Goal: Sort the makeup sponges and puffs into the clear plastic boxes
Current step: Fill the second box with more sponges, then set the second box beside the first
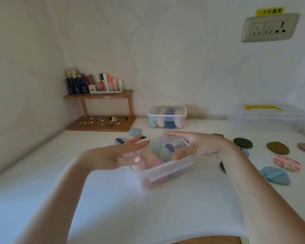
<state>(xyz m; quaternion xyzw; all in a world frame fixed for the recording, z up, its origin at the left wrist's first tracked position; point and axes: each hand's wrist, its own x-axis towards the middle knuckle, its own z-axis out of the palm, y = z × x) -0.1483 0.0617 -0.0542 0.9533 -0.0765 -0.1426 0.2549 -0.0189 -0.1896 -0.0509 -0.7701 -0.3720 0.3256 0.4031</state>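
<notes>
A clear plastic box [165, 171] holding several coloured makeup sponges sits tilted and blurred in the middle of the white table. My left hand [116, 155] is at its left side with fingers straight, touching the rim. My right hand [197, 145] reaches over its far right edge, fingers straight and thumb against the box. A second clear box [166, 117] with sponges stands behind by the wall. Loose puffs lie to the right: dark green [242, 142], olive brown [277, 147], patterned pink [287, 163] and blue [275, 175]. A grey-blue puff [135, 132] lies behind my left hand.
A wooden corner shelf [102, 95] with cosmetic bottles and small jewellery stands at the back left. A large clear case with a yellow latch [268, 117] rests at the back right under a wall socket [269, 28]. A dark puff [222, 166] lies beside the near box.
</notes>
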